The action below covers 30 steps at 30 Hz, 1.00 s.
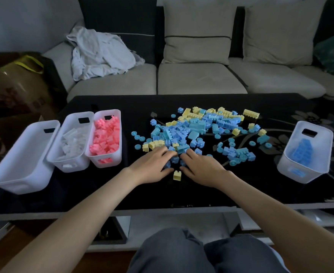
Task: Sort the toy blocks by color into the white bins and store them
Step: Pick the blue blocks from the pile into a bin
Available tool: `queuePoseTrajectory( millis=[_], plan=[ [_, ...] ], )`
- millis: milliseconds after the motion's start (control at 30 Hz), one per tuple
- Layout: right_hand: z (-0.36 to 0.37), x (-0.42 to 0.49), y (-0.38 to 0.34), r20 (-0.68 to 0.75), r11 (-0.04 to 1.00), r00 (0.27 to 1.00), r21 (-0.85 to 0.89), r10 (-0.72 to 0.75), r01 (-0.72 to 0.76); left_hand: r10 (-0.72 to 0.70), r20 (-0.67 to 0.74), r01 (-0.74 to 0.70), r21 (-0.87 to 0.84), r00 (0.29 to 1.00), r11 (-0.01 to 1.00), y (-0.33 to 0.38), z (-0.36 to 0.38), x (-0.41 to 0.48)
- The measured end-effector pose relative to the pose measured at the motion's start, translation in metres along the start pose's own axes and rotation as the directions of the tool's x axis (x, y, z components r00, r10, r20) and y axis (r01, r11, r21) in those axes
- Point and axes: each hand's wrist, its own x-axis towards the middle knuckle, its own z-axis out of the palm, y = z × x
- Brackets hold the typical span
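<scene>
A mixed pile of blue and yellow toy blocks point(197, 127) lies in the middle of the black table point(103, 194). My left hand point(152, 166) and my right hand point(203, 166) meet at the pile's near edge, each with fingers and thumb curled round a few blue blocks point(175, 159). A single yellow block point(177, 175) sits just below the two thumbs. At the left stand three white bins: an empty one point(20, 164), one with white blocks point(75, 113) and one with pink blocks point(111, 110). A fourth white bin point(286, 164) at the right holds blue blocks.
A grey sofa point(197, 79) with cushions and a crumpled cloth point(99, 54) runs behind the table. Boxes and a bag point(20, 75) sit at the far left. My knees point(201, 253) are below the table's near edge.
</scene>
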Motion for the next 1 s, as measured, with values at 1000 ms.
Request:
queuePoseTrajectory(
  millis=[1000],
  plan=[
    [-0.054, -0.107, 0.181, -0.078, 0.466, 0.556, 0.649, 0.827, -0.602, -0.007, 0.089, 0.031, -0.273, 0.996, 0.962, 0.202, -0.026, 0.175]
  ],
)
